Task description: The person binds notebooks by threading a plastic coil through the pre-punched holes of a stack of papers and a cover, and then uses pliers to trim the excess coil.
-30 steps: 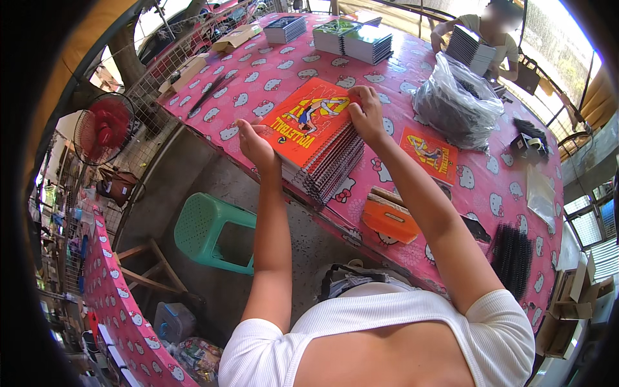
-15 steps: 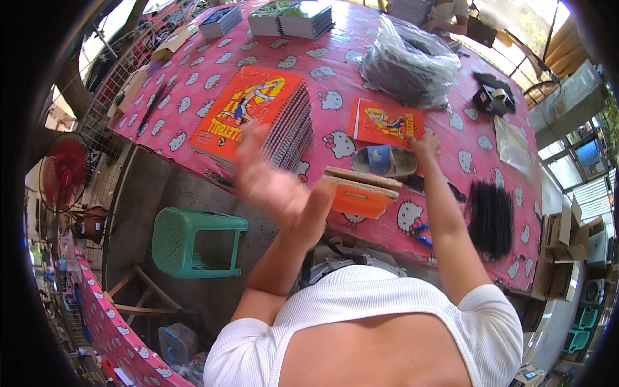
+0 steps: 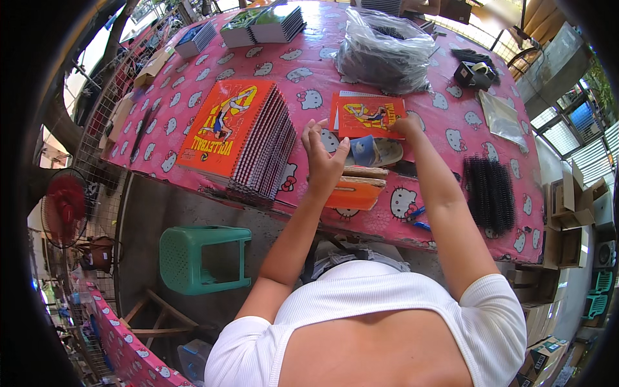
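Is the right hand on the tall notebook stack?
No, the right hand is at the flat orange cover, which lies to the right of the tall notebook stack.

From far off I see green stool (image 3: pixel 181 261) on grey flr (image 3: pixel 138 258), red fan (image 3: pixel 64 208) nr wire fence (image 3: pixel 106 106), brown boxes (image 3: pixel 570 248) on R.
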Available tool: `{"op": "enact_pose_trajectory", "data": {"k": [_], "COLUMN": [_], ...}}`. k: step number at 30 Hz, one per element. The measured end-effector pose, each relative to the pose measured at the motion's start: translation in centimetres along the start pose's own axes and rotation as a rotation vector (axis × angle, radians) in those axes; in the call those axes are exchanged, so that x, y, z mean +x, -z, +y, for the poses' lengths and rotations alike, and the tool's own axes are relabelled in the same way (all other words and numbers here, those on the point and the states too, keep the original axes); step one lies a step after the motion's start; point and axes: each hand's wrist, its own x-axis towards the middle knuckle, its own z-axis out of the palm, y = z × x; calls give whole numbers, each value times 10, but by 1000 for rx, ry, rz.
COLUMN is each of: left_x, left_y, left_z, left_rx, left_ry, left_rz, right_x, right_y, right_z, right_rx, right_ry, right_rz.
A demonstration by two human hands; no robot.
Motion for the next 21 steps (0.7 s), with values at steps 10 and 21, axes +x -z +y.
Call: {"op": "enact_pose_trajectory", "data": {"k": [10, 21], "left_x": [12, -8], "left_y": [19, 61], "left_z": [0, 16], "left_rx": [-82, -161], "left_ry": [121, -2], "left_rz": [12, -203], "right_x": [-161, -197], "right_y": [49, -23], "right_z": [13, 75], "right_rx": [321, 637], "right_ry": [722, 789], "right_rz": [571, -54]}}
